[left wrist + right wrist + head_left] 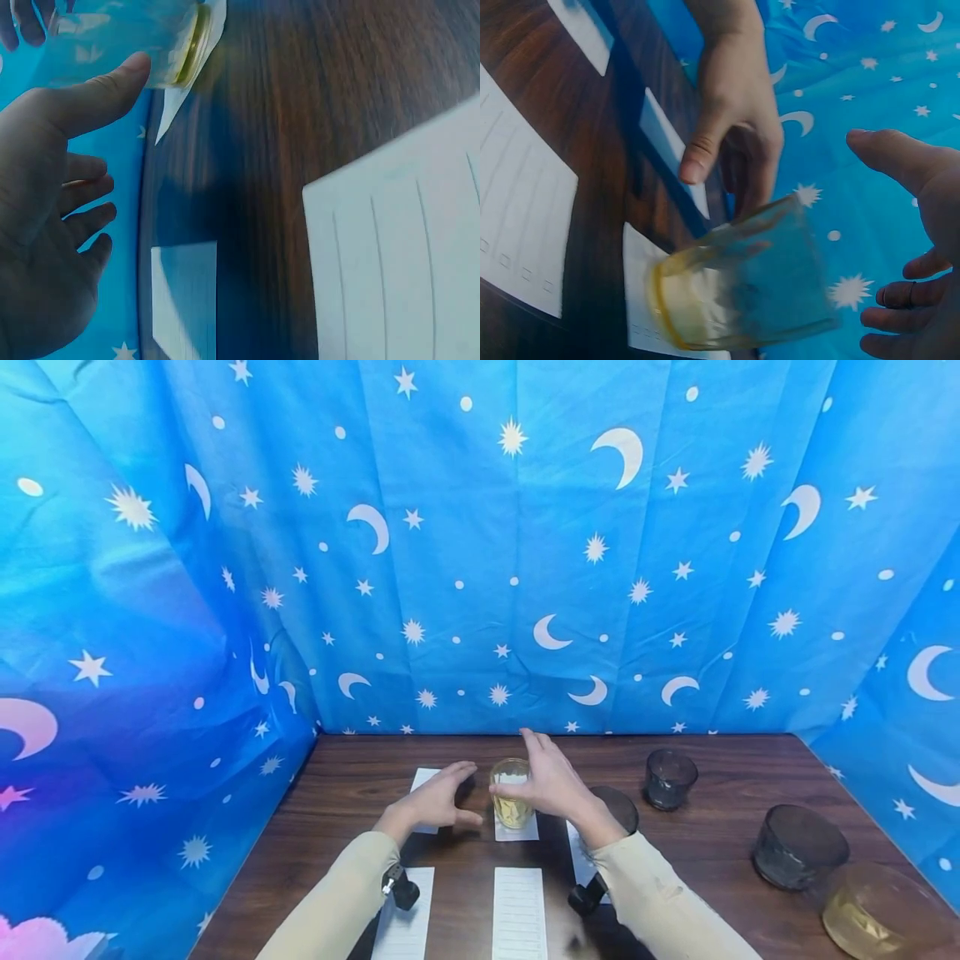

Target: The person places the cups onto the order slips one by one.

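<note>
A pale yellow clear glass [513, 814] stands upright on the middle back paper slip [517, 835]. My left hand [431, 799] hovers to its left, fingers and thumb spread apart. In the left wrist view the left thumb [112, 94] overlaps the glass [135, 45]. On the other side is my right hand [553, 779], its thumb crossing in front of the glass in the head view. The right wrist view has this hand [922, 232] spread, with a gap between it and the glass [757, 281]. Neither hand grips anything.
A dark glass [618, 806] sits behind my right wrist, by a paper slip [581, 852]. Farther right are a small dark glass [670, 781], a larger dark one [798, 852] and a wide yellowish one [862, 914]. Printed slips [519, 914] lie in front. A blue star-patterned cloth [480, 568] encloses the table.
</note>
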`<state>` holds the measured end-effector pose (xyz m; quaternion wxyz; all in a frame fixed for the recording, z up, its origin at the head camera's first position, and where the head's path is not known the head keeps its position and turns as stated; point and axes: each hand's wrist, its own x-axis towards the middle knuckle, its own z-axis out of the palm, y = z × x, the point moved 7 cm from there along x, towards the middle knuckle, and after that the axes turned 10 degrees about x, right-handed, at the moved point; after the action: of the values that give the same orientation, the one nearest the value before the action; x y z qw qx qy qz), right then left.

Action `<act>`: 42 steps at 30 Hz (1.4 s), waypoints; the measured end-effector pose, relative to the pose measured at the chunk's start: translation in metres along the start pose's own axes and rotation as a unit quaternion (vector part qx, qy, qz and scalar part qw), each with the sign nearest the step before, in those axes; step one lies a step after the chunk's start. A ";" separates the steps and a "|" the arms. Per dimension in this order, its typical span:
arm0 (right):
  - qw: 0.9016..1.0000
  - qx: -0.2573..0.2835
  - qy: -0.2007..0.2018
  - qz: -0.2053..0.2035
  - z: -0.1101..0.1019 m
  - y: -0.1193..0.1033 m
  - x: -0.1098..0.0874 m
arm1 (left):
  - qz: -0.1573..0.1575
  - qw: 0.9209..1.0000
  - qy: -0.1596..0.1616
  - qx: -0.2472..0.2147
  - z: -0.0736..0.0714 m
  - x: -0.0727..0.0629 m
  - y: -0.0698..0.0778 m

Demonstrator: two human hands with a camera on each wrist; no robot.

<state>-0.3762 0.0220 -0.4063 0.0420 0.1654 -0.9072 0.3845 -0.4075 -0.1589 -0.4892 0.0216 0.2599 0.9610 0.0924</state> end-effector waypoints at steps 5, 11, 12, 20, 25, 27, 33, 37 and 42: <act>1.000 0.010 0.007 -0.006 -0.016 -0.001 -0.007 | -0.006 1.000 0.008 -0.011 -0.002 -0.009 -0.010; 1.000 -0.002 0.025 -0.013 -0.038 0.002 -0.016 | -0.033 0.999 0.012 -0.026 -0.004 -0.020 -0.023; 0.999 -0.005 0.030 -0.012 -0.043 0.004 -0.017 | -0.039 0.999 0.012 -0.025 -0.005 -0.021 -0.025; 0.998 -0.014 0.057 0.005 -0.077 0.018 -0.027 | -0.054 0.998 0.023 -0.028 -0.012 -0.029 -0.034; 0.997 -0.020 0.074 0.005 -0.099 0.030 -0.033 | -0.055 0.998 0.025 -0.024 -0.011 -0.029 -0.039; 0.996 -0.027 0.082 0.006 -0.108 0.035 -0.035 | -0.057 0.998 0.025 -0.022 -0.011 -0.030 -0.041; 0.994 -0.037 0.102 0.002 -0.127 0.049 -0.046 | -0.057 0.997 0.033 -0.031 -0.011 -0.032 -0.045; 0.994 -0.048 0.098 0.001 -0.134 0.058 -0.054 | -0.056 0.997 0.037 -0.024 -0.009 -0.034 -0.048; 0.993 -0.054 0.106 0.001 -0.143 0.068 -0.064 | -0.051 0.997 0.047 -0.016 -0.010 -0.036 -0.049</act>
<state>-0.3460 0.1851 -0.3658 0.1465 0.1198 -0.9173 0.3503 -0.4016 -0.2201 -0.4892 -0.0145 0.2057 0.9713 0.1181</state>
